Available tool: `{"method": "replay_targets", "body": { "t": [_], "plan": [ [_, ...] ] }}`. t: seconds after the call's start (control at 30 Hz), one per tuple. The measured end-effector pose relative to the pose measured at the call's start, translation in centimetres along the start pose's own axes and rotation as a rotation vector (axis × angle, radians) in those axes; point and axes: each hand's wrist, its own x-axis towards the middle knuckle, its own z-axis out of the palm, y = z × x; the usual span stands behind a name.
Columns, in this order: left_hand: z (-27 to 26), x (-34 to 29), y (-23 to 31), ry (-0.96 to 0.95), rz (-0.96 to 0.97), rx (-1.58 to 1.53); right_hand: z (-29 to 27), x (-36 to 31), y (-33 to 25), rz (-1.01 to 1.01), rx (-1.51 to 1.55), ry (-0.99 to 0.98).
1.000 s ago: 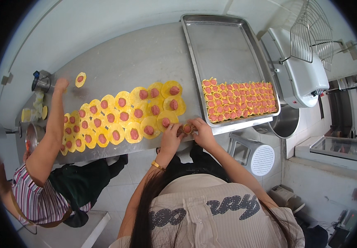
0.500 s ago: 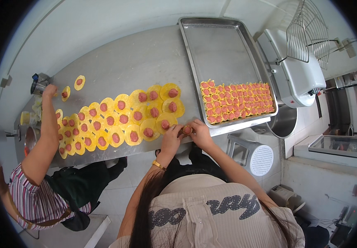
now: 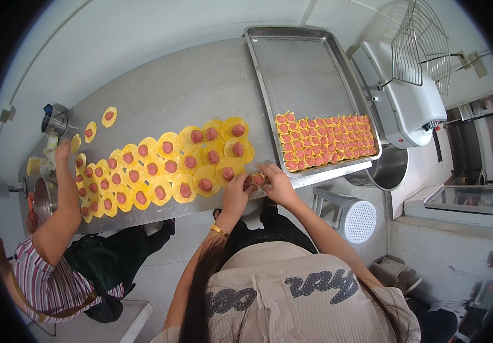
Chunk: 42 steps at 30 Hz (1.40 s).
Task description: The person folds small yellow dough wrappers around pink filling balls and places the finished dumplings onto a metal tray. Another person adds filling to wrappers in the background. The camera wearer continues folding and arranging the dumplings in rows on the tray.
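Observation:
Between the fingertips of both hands, at the table's front edge, I hold a small open-topped dumpling (image 3: 258, 179) with a yellow wrapper gathered around pink meat filling. My left hand (image 3: 237, 193) is closed on its left side, and my right hand (image 3: 277, 183) pinches it from the right. Left of my hands, flat round yellow wrappers (image 3: 185, 191) lie in overlapping rows, each with a lump of pink filling. To the right, a metal tray (image 3: 306, 63) holds tight rows of finished dumplings (image 3: 329, 140) in its near part.
At the left end, a co-worker's hand (image 3: 62, 150) is beside a wrapper (image 3: 75, 143), near a metal bowl (image 3: 45, 194) and a metal cup (image 3: 55, 119). A white machine (image 3: 403, 94) with a wire guard stands beyond the tray. A stool (image 3: 358, 220) is below the table at right.
The co-worker's hand has moved from near the metal cup toward the near side, and a yellow wrapper shows beside it. My hands stay in place around the dumpling.

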Motion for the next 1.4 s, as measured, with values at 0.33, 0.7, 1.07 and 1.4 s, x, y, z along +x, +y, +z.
{"method": "replay_targets", "body": {
  "t": [0.33,0.7,1.07,1.4],
  "plan": [
    [-0.5,0.1,0.3,-0.034,-0.011,-0.011,0.0,0.4,0.6,-0.047,-0.042,-0.106],
    [-1.1,-0.8,0.4,-0.091,-0.269,-0.512,-1.7,1.4,-1.1,-0.111,0.034,-0.214],
    [0.4,0.6,3.9,-0.058,-0.545,-1.324,-5.9,3.7,-2.8,-0.28,0.065,-0.207],
    [-3.2,-4.3,3.1,0.064,-0.514,-1.173,-15.5,17.0,7.7,-0.07,-0.326,0.024]
  ]
}}
